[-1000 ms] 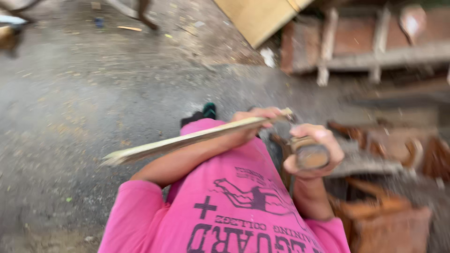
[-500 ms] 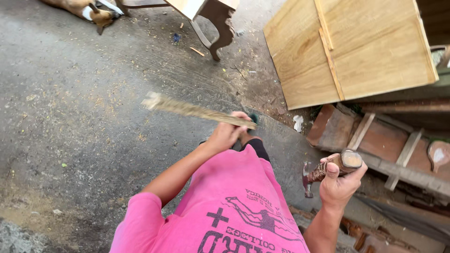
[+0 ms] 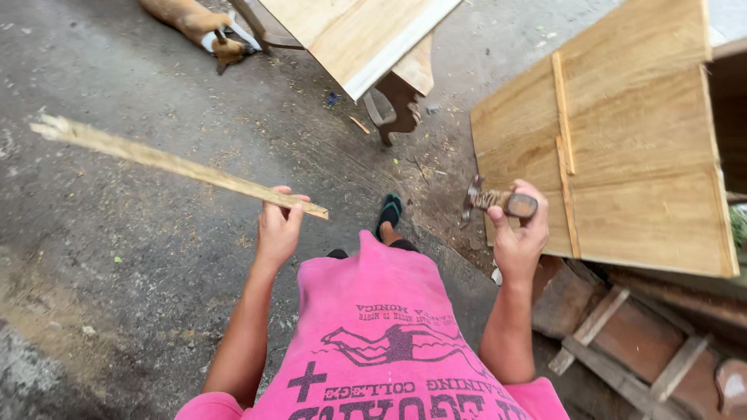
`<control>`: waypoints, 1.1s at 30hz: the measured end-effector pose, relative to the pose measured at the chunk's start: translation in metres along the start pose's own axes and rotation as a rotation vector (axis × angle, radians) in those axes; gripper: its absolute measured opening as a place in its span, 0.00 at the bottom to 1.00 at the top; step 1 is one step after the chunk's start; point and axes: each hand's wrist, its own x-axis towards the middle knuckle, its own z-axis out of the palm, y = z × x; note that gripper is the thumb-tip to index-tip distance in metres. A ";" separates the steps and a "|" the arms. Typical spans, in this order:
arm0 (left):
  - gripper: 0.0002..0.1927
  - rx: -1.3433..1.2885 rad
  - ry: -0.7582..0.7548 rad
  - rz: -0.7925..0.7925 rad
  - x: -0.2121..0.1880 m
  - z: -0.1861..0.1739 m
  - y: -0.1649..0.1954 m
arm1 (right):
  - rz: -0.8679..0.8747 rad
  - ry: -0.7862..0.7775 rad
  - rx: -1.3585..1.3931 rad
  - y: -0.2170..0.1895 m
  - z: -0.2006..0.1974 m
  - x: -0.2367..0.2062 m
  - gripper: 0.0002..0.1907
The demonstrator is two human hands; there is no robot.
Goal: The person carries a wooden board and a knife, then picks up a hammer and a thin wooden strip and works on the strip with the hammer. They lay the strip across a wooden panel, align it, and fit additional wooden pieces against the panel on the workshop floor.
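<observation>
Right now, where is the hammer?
In the head view the hammer is in the right hand, raised at the right, in front of the big wooden panel lying on the ground.

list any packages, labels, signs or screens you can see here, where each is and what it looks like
No packages, signs or screens in view.
Printed design: on the front of the pink shirt, bottom centre; dark lettering, a cross shape and a figure drawing.
Left hand holds a thin wooden strip; no label shows.
Right hand holds a hammer; no label shows.
Plywood panel, right; plain pale wood.
</observation>
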 end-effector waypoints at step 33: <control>0.19 -0.220 -0.867 -0.383 0.629 0.036 -0.013 | 0.348 0.560 0.149 0.073 0.284 0.259 0.23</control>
